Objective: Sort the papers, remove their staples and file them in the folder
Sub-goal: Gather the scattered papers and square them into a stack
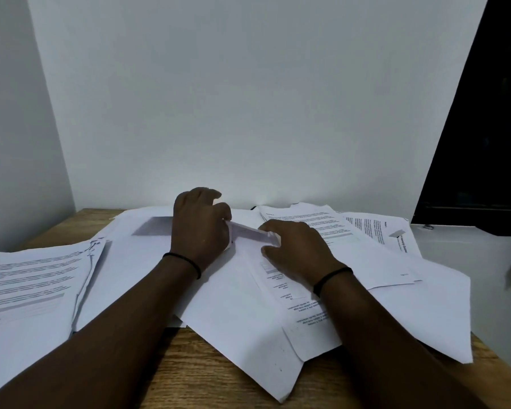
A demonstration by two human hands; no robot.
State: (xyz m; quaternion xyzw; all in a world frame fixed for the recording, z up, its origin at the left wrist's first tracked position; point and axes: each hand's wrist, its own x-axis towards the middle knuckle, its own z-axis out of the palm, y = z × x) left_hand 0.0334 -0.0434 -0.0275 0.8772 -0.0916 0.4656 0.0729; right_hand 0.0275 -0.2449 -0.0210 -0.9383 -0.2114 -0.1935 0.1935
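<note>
A white stapled set of sheets [239, 305] lies tilted in the middle of the wooden desk [189, 376]. Its far corner [248, 231] is folded up between my hands. My left hand [199, 225] pinches that corner on the left with curled fingers. My right hand [295, 249] pinches the same corner from the right, its palm resting on the printed page. Whether a staple sits there is hidden by my fingers. No folder can be made out.
A stack of printed pages [30, 281] lies at the left edge. More printed sheets [351, 237] fan out at the back right. A blank sheet [148, 231] lies behind my left hand. A wall stands close behind; a dark object [484, 143] rises at the right.
</note>
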